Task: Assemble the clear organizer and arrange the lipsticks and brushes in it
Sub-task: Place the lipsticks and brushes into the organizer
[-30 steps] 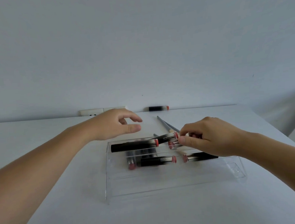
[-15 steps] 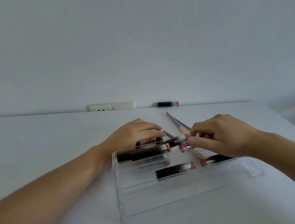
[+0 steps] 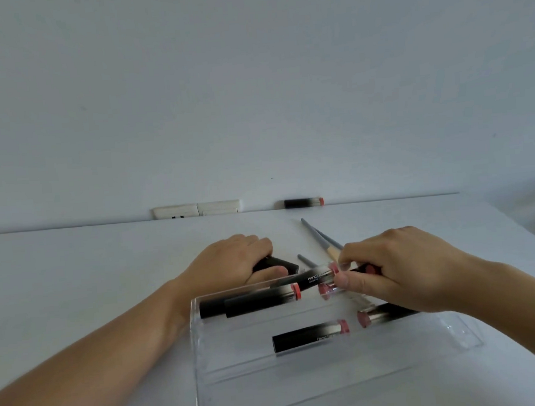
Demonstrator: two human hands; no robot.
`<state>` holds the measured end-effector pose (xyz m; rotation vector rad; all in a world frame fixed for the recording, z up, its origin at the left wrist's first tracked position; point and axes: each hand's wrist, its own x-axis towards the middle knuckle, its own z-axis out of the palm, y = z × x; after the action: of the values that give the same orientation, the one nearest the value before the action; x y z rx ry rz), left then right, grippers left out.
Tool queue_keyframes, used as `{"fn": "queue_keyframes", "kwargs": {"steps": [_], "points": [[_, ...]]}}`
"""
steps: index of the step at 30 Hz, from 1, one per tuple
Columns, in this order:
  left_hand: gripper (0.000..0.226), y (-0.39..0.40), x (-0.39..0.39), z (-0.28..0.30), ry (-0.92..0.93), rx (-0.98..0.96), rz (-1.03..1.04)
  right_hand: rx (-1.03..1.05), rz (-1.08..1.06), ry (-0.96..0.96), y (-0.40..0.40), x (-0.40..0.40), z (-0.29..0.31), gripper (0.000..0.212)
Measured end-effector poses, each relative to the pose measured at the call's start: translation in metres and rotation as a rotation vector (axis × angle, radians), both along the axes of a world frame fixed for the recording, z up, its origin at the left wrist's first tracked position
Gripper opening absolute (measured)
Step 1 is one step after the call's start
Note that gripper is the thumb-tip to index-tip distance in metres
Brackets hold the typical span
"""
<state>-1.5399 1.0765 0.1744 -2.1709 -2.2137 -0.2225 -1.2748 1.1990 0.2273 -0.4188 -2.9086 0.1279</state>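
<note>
A clear stepped organizer lies on the white table in front of me. Several black lipsticks with pink ends rest on its tiers: one on the top left, one lower in the middle, one at the right. My right hand pinches a lipstick at the organizer's back edge. Just behind that back edge, my left hand closes over a black lipstick lying on the table. Grey-handled brushes lie behind the hands.
Another lipstick lies at the table's far edge against the wall, next to a white socket plate. The table's right edge runs diagonally at the far right.
My left hand came down from above the table and closed over the black lipstick behind the organizer. The right hand stayed pinched on its lipstick. The view shifted, so the organizer sits lower and more to the right.
</note>
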Motion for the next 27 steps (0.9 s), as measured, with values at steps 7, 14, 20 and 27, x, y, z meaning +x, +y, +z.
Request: {"fn": "queue_keyframes", "kwargs": {"steps": [7,14,20,27], "points": [[0.087,0.003,-0.009,-0.003,-0.036,0.164,0.087,0.009,-0.03,-0.014,0.009,-0.003,-0.002,0.079],[0.084,0.01,-0.022,-0.007,0.0,0.225,0.106,-0.012,-0.044,0.015,0.018,-0.003,-0.005,0.082],[0.075,0.016,-0.04,-0.009,-0.022,0.243,0.198,0.0,-0.097,-0.046,0.023,-0.002,0.002,0.087],[0.061,0.017,-0.043,-0.014,-0.084,0.293,0.241,-0.23,-0.206,0.055,0.049,-0.01,0.028,0.086]]}}
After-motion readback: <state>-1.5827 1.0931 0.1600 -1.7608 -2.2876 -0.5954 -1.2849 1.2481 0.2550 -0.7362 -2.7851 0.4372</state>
